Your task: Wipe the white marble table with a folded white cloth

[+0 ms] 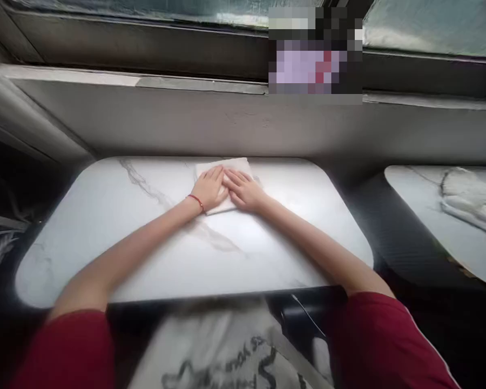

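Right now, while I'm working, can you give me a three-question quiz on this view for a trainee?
1. On which side is the red bracelet worn? A) left B) right C) both
2. True or false: the left hand and the right hand both rest on the white cloth.
3. Fill in the color: the sleeves are dark ____.

Key: 1. A; 2. true; 3. red

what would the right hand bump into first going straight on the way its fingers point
Most likely the left hand: it lies just ahead of the right hand, on the same white cloth. Whether the two touch is unclear.
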A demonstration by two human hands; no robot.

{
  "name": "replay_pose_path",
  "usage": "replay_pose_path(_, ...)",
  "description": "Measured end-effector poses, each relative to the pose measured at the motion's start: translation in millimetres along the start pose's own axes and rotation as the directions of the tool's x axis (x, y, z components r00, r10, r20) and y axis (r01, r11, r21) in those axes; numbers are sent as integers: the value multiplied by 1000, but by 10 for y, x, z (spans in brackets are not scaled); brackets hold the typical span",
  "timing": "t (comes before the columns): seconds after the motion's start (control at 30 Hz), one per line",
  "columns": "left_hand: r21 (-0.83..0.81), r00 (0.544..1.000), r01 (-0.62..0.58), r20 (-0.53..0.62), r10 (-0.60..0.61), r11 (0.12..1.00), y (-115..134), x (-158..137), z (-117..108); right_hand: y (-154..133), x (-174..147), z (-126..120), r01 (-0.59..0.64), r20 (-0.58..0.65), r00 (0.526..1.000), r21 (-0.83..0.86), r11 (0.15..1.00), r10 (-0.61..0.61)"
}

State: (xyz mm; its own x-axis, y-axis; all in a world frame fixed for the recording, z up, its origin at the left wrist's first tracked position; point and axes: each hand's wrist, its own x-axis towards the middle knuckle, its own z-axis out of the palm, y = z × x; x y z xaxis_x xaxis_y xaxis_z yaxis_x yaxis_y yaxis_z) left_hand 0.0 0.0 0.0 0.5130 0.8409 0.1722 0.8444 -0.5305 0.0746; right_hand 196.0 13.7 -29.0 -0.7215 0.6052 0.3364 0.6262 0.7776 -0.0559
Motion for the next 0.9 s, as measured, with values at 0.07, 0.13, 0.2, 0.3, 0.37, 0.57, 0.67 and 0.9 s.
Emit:
replay_pose_path(0.07, -7, 999, 31, -12, -32, 999, -103, 112, -17, 90, 165, 4, -32, 30, 999, 0, 999, 32)
replay_pose_path(0.13, -14, 998, 62, -31, -62, 998, -172, 223, -26, 184, 298, -2, -54, 49, 997, 7, 999, 54)
replay_pose_path(0.2, -24, 994, 91, -55, -93, 996, -188, 323, -24, 276, 378, -16, -66, 60, 996, 26, 997, 65)
replay_pose_path(0.3, -13, 987, 138, -81, -139, 990, -118, 403, -6, 358, 383, -33, -67, 41, 997, 62, 996, 64)
replay_pose_path(0.37, -1, 986, 144, -80, -144, 990, -30, 395, 5, 354, 316, -39, -73, 13, 997, 73, 995, 72)
replay_pose_path(0.57, 3, 997, 63, -36, -63, 998, 367, 229, -19, 158, -174, -154, -75, -65, 995, 43, 996, 78)
replay_pose_path(0.67, 14, 999, -12, 30, 12, 1000, 689, 101, -61, -38, -583, -304, -106, -92, 990, 13, 994, 106)
replay_pose_path(0.9, 128, 980, -178, 113, 164, 976, 1739, -573, -109, -789, -1711, -845, -120, 14, 993, -31, 992, 120)
